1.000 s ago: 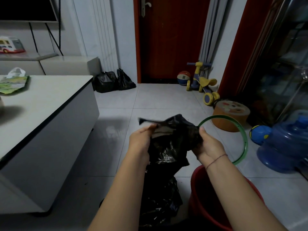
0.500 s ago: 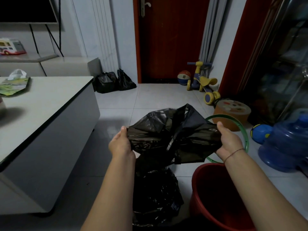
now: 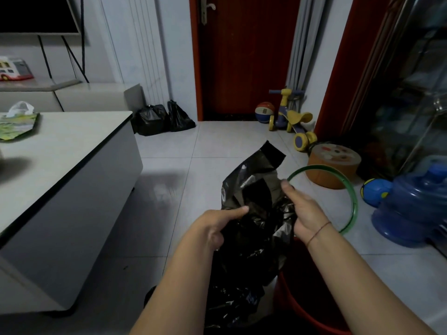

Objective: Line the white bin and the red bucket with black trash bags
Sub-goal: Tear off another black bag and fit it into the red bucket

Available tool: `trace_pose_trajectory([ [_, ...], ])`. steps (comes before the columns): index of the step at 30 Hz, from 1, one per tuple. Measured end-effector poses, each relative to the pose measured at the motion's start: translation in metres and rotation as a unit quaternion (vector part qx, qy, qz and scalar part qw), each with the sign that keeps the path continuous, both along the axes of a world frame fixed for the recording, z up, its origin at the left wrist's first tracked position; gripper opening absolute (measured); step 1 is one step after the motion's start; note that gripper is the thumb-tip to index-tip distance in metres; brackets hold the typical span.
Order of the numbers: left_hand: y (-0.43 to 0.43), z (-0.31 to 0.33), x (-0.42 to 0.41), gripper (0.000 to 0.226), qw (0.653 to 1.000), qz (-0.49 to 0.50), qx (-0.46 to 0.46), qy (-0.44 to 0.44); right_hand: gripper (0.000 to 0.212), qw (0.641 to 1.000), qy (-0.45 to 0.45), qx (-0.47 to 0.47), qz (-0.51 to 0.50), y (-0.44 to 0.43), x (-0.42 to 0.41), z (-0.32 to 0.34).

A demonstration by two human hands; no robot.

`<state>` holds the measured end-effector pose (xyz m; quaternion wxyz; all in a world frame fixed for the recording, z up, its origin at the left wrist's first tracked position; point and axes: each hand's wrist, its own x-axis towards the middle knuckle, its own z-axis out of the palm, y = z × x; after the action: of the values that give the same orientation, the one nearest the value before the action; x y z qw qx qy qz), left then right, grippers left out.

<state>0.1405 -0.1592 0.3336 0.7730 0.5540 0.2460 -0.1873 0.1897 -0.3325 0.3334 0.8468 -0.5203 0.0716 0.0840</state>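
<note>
One black trash bag [image 3: 256, 189], bunched and hanging lengthwise top to bottom, pinched at its upper folds by left hand [image 3: 217, 228] and right hand [image 3: 304, 211] close together, just above and left of the red bucket [image 3: 294, 310], open mouth nearest the right arm.

Left forearm [image 3: 174, 286] and right forearm [image 3: 358, 274] bare to lower frame edge. Thin reddish string bracelet [image 3: 318, 230], single strand, below right hand [image 3: 302, 209], centre-right.

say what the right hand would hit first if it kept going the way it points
The black trash bag: the right hand grips it, pointing forward-left into its folds. Beyond looks like floor tiles, though depth is unclear.
</note>
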Motion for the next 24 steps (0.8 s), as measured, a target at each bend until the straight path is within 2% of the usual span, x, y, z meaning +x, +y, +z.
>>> trace_pose_trajectory([
  [4,-0.010,-0.006,0.004,0.009,0.999,0.043,0.005,-0.005,0.045,0.997,-0.012,-0.055,0.053,0.013,-0.015,-0.014],
  [7,-0.011,-0.004,0.006,0.017,0.998,0.069,0.006,-0.003,0.052,0.987,-0.017,-0.122,0.102,0.016,-0.020,-0.023],
  [10,-0.007,0.000,0.004,0.023,0.997,0.080,-0.015,0.012,0.052,0.979,-0.005,-0.138,0.151,0.013,-0.021,-0.028],
  [13,-0.004,0.002,0.003,0.030,0.997,0.065,-0.031,0.023,0.033,0.973,-0.010,-0.130,0.192,0.010,-0.025,-0.029],
  [17,-0.003,0.005,0.003,0.033,0.998,0.051,-0.041,0.022,0.022,0.983,0.004,-0.083,0.166,0.013,-0.026,-0.024],
  [22,0.008,0.008,0.004,0.045,0.995,0.064,-0.075,0.004,0.020,0.981,0.112,-0.019,0.159,0.005,-0.020,-0.005],
  [24,0.019,0.007,0.002,0.041,0.993,0.080,-0.089,0.006,0.021,0.982,0.143,-0.020,0.122,-0.006,-0.011,0.001],
])
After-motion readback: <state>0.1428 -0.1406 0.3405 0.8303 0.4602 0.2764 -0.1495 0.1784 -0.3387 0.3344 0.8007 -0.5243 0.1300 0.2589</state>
